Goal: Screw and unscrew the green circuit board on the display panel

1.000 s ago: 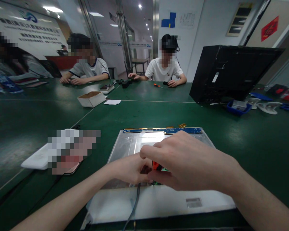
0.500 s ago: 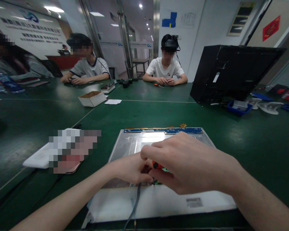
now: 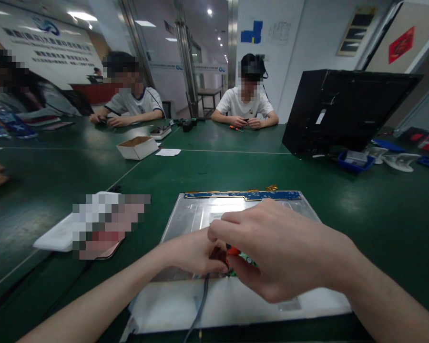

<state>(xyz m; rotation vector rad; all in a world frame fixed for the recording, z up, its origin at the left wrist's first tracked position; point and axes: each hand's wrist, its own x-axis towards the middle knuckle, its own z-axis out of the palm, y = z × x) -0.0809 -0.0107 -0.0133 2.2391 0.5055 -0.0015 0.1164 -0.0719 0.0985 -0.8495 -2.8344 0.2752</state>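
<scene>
A flat metal-backed display panel [image 3: 186, 214] lies before me, with a narrow blue circuit board [image 3: 214, 195] along its far edge. Over its near part, my right hand [image 3: 271, 247] is closed around a red-and-black screwdriver [image 3: 232, 249], mostly hidden by the fingers. Close beside it, my left hand [image 3: 196, 252] has its fingers curled in at a small green circuit board [image 3: 249, 259]; what they grip is hidden. A dark cable [image 3: 202, 300] runs from under the left hand toward me, across a white sheet [image 3: 250, 305] at the panel's near side.
To the left lie a white slab-like device [image 3: 57, 236] and a pink phone-like one [image 3: 110, 238], partly blurred out. Farther off are an open box [image 3: 137, 147], a black monitor [image 3: 350, 109] and a blue tray [image 3: 355, 161]. Several people sit around the green table [image 3: 379, 228].
My right hand has tilted slightly, its thumb side coming a little lower and nearer to me. The left hand stays nearly still. Another person's hand has come in at the left edge.
</scene>
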